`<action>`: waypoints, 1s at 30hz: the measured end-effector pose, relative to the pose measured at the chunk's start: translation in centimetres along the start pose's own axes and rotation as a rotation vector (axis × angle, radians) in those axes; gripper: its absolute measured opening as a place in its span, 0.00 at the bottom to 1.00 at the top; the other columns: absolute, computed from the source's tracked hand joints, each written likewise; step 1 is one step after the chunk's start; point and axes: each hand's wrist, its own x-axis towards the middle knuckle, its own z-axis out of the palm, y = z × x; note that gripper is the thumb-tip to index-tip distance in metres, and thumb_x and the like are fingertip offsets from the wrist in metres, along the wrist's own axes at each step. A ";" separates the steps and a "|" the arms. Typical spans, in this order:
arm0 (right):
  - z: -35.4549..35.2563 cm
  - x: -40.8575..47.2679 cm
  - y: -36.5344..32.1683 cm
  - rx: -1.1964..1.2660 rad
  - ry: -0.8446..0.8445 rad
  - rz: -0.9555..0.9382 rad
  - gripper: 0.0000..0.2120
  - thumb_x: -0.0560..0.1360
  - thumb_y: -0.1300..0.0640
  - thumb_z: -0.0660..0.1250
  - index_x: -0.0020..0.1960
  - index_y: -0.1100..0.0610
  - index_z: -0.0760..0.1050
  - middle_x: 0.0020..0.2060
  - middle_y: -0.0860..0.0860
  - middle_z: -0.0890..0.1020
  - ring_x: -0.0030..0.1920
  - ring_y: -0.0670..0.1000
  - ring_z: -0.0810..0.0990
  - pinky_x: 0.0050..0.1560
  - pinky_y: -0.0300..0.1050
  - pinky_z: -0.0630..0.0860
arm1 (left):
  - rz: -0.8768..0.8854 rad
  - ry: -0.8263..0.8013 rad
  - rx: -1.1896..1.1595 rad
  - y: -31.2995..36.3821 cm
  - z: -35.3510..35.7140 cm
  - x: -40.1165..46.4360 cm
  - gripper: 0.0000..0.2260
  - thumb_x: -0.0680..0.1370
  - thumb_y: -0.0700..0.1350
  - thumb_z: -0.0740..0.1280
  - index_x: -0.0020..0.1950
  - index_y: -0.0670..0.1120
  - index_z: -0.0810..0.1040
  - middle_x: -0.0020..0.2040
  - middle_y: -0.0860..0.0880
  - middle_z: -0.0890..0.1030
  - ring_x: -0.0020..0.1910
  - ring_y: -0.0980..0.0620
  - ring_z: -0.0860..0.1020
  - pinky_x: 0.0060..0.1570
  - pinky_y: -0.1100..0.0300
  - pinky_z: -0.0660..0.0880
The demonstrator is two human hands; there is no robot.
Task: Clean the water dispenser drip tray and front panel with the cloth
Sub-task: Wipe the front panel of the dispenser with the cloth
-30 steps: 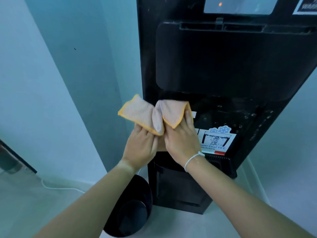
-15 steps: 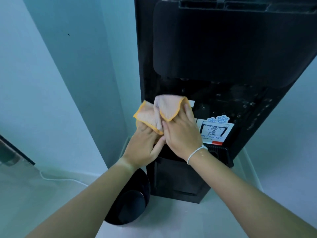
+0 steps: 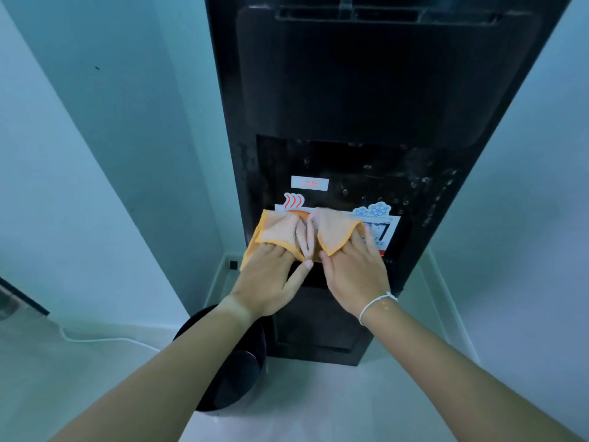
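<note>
The cloth (image 3: 298, 236), pale pink mesh with an orange hem, is bunched in the middle and spread across the lower part of the water dispenser (image 3: 366, 90) recess, lying over the hot and cold sticker (image 3: 387, 226). Your left hand (image 3: 271, 279) pins the cloth's left half with fingers tucked under or into the fabric, thumb out toward the centre. Your right hand (image 3: 355, 275) pins the right half the same way; its fingers look blurred. So both grips are closed on cloth, pinching a fold each, not spread flat.

The step in hand reads as wiping the recessed back wall of the front panel, just above the drip tray (image 3: 390, 266), whose grille edge only peeks out dark beside your right hand. Water spots (image 3: 417, 181) dot the recess up and to the right, so that patch looks undone. Probably early-to-mid task.

Next move calls for flattening the cloth for more contact, then sweeping toward those spots, then dropping down to the tray. Go lightly over the sticker edges.

A dark bin (image 3: 229, 371) sits on the floor left of the base, a white cable (image 3: 105, 339) beyond it.
</note>
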 end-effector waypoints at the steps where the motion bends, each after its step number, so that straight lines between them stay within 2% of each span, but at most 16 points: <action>1: -0.5 0.2 0.8 0.008 0.064 0.044 0.23 0.77 0.51 0.50 0.59 0.60 0.77 0.55 0.58 0.82 0.63 0.60 0.74 0.71 0.54 0.51 | -0.015 0.065 0.011 0.7 -0.4 0.7 0.28 0.78 0.59 0.47 0.66 0.44 0.73 0.68 0.46 0.73 0.70 0.48 0.65 0.70 0.60 0.53; 3: -2.0 1.2 2.5 0.038 0.224 0.142 0.23 0.77 0.50 0.51 0.63 0.62 0.73 0.58 0.61 0.80 0.64 0.61 0.73 0.72 0.54 0.50 | -0.081 0.225 0.024 1.8 -1.7 2.3 0.26 0.79 0.56 0.48 0.61 0.40 0.76 0.62 0.41 0.77 0.65 0.42 0.69 0.66 0.55 0.59; 5: -3.7 2.2 4.1 0.068 0.343 0.227 0.26 0.77 0.50 0.53 0.71 0.62 0.62 0.63 0.63 0.75 0.66 0.62 0.70 0.72 0.53 0.46 | -0.165 0.350 0.006 2.7 -3.4 4.0 0.25 0.79 0.55 0.49 0.57 0.37 0.75 0.56 0.39 0.78 0.59 0.39 0.72 0.61 0.52 0.64; 6: -4.3 2.6 4.7 0.086 0.370 0.259 0.28 0.77 0.50 0.54 0.74 0.60 0.57 0.64 0.63 0.75 0.67 0.63 0.69 0.72 0.53 0.45 | -0.180 0.384 -0.004 3.0 -4.0 4.6 0.25 0.79 0.55 0.49 0.58 0.37 0.74 0.56 0.39 0.77 0.59 0.39 0.72 0.60 0.51 0.64; 8: -4.6 2.4 5.5 0.128 0.344 0.290 0.30 0.77 0.49 0.52 0.75 0.59 0.48 0.65 0.62 0.73 0.68 0.62 0.67 0.73 0.53 0.45 | -0.163 0.385 -0.008 3.3 -4.0 5.0 0.24 0.79 0.54 0.51 0.63 0.37 0.71 0.61 0.39 0.75 0.64 0.40 0.70 0.65 0.51 0.63; 10: -3.1 0.9 5.5 0.143 0.254 0.295 0.31 0.78 0.48 0.48 0.75 0.58 0.41 0.68 0.61 0.71 0.71 0.62 0.65 0.73 0.53 0.44 | -0.145 0.306 -0.014 3.0 -2.8 4.2 0.25 0.79 0.55 0.51 0.63 0.38 0.72 0.62 0.40 0.76 0.65 0.41 0.70 0.66 0.51 0.64; 12: -0.6 -1.3 5.5 0.121 0.155 0.279 0.30 0.77 0.47 0.47 0.75 0.58 0.44 0.62 0.60 0.77 0.68 0.60 0.70 0.73 0.52 0.43 | -0.150 0.201 -0.015 2.4 -0.7 2.7 0.25 0.79 0.56 0.50 0.58 0.39 0.75 0.57 0.42 0.78 0.60 0.42 0.73 0.60 0.52 0.69; 14: 1.4 -3.5 5.4 0.106 0.067 0.275 0.30 0.76 0.47 0.47 0.75 0.59 0.52 0.49 0.55 0.85 0.59 0.58 0.78 0.72 0.51 0.44 | -0.150 0.130 -0.003 1.9 0.9 1.0 0.23 0.78 0.56 0.50 0.54 0.40 0.76 0.53 0.43 0.80 0.56 0.42 0.75 0.54 0.52 0.72; 15: 1.8 -4.1 5.4 0.110 0.040 0.282 0.30 0.76 0.47 0.47 0.75 0.58 0.53 0.46 0.52 0.86 0.57 0.57 0.79 0.72 0.50 0.43 | -0.144 0.131 0.009 1.8 1.2 0.7 0.22 0.78 0.56 0.51 0.52 0.41 0.76 0.52 0.43 0.80 0.54 0.42 0.76 0.52 0.52 0.72; 18: 1.1 -3.6 5.7 0.160 0.065 0.309 0.31 0.76 0.45 0.44 0.76 0.58 0.50 0.55 0.55 0.83 0.64 0.58 0.74 0.72 0.50 0.40 | -0.141 0.196 0.055 2.5 0.0 2.0 0.21 0.79 0.54 0.52 0.47 0.40 0.77 0.46 0.42 0.81 0.50 0.40 0.78 0.48 0.52 0.73; 21: -1.8 -1.1 6.7 0.186 0.197 0.332 0.32 0.77 0.44 0.43 0.76 0.59 0.45 0.70 0.59 0.68 0.74 0.59 0.59 0.72 0.50 0.38 | -0.132 0.303 0.037 4.3 -2.3 4.7 0.21 0.79 0.53 0.51 0.49 0.38 0.76 0.46 0.41 0.80 0.50 0.40 0.77 0.50 0.49 0.73; 23: -3.4 0.3 7.4 0.234 0.297 0.356 0.32 0.77 0.44 0.45 0.76 0.60 0.45 0.73 0.60 0.61 0.75 0.59 0.54 0.73 0.51 0.41 | -0.124 0.335 0.024 5.3 -2.9 5.8 0.21 0.80 0.52 0.52 0.51 0.38 0.76 0.48 0.41 0.80 0.52 0.40 0.76 0.52 0.48 0.72; 26: -3.3 0.0 7.8 0.288 0.322 0.383 0.32 0.77 0.45 0.47 0.75 0.61 0.48 0.74 0.59 0.60 0.74 0.57 0.56 0.73 0.53 0.50 | -0.075 0.329 0.057 5.6 -1.5 5.5 0.19 0.80 0.52 0.53 0.48 0.39 0.76 0.44 0.43 0.80 0.49 0.43 0.77 0.51 0.50 0.72; 28: -1.1 -2.1 7.4 0.307 0.233 0.400 0.32 0.76 0.45 0.47 0.75 0.61 0.50 0.73 0.59 0.62 0.73 0.57 0.59 0.72 0.55 0.55 | -0.075 0.266 0.078 5.3 0.4 4.5 0.18 0.79 0.52 0.53 0.44 0.41 0.76 0.41 0.45 0.80 0.46 0.43 0.77 0.48 0.51 0.72; 30: 1.3 -4.5 6.9 0.324 0.122 0.426 0.33 0.75 0.44 0.46 0.75 0.61 0.50 0.72 0.58 0.64 0.73 0.57 0.61 0.72 0.58 0.57 | -0.093 0.197 0.097 5.1 2.0 3.4 0.18 0.79 0.53 0.53 0.44 0.43 0.76 0.42 0.46 0.80 0.47 0.44 0.77 0.49 0.51 0.72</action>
